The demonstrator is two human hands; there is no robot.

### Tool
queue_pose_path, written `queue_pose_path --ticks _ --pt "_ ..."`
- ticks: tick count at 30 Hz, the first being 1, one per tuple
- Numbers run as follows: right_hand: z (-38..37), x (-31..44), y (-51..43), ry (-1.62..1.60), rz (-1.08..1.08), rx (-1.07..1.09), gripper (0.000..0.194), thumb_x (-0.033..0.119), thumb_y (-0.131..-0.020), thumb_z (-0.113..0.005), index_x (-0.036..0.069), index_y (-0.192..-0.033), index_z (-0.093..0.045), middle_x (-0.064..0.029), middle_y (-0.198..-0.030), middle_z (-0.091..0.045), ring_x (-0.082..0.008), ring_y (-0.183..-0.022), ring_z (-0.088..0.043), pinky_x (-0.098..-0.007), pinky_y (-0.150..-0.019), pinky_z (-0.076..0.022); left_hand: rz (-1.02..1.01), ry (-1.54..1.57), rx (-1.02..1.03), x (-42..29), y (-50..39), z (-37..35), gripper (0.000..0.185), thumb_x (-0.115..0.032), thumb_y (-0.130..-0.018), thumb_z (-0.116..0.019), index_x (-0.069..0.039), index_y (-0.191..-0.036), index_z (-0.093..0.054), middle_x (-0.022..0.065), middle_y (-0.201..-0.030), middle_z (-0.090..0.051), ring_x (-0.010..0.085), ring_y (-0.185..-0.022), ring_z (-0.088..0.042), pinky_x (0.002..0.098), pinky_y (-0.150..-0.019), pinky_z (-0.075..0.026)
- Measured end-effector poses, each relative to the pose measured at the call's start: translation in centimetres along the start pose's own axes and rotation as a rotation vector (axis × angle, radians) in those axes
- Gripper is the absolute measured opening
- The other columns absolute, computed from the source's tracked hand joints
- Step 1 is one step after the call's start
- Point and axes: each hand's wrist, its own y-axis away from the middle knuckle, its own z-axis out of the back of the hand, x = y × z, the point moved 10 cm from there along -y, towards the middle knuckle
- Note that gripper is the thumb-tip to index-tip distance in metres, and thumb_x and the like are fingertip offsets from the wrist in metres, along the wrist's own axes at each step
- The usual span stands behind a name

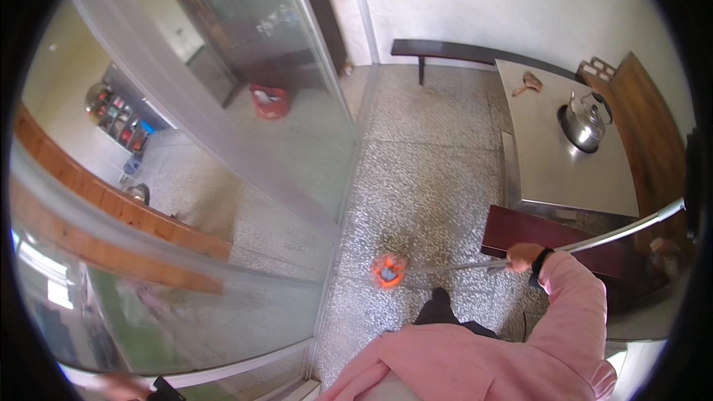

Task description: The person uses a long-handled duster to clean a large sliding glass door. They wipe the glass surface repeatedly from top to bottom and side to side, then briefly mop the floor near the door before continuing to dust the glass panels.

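My right hand [523,257] is closed around the metal pole [621,235] of a long-handled mop or brush. Its round, fringed orange head [388,272] rests on the speckled floor [423,178], left of my dark shoe [440,296]. The pole's other end reaches the right rim of the view. At the lower left edge, my left hand [120,387] is blurred and lies at the white lower frame [239,365] of a glass sliding door. Its fingers cannot be made out. Both wrists wear black bands.
A metal-topped stove table [579,178] stands at right, bearing a steel kettle [587,122] and a small brown brush-like item [529,84]. A dark red bench [507,228] sits before it. Another bench [445,49] lines the wall. Glass panels [289,150] run along the left, a red bucket [269,103] visible beyond.
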Motion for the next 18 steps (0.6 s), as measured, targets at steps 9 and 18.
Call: queue_pose_path --ticks 9,18 --pt "4.3 -11.3 -10.6 0.264 -0.169 -0.035 0.033 0.038 -0.075 -0.069 0.012 -0.094 -0.073 -0.0102 -0.096 -0.07 -0.0308 -0.093 -0.067 -0.0453 -0.076 -0.0515 0.046 -0.229 0.077 -1.5 3.0 -0.4 0.077 -0.071 -0.08 -0.044 -0.006 -0.121 -0.044 0.0285 -0.102 -0.057 0.0447 -0.095 -0.058 0.0507 -0.073 -0.049" --pt "7.2 -14.7 -14.2 0.568 -0.298 -0.145 0.018 0.025 -0.082 -0.062 0.02 -0.095 -0.074 -0.0009 -0.092 -0.072 -0.0303 -0.087 -0.067 -0.0636 -0.066 -0.0393 -0.401 -0.083 0.1 -16.5 24.8 2.7 0.051 -0.041 -0.085 -0.065 -0.021 -0.128 -0.045 0.0144 -0.113 -0.057 0.0361 -0.097 -0.054 0.0506 -0.081 -0.046"
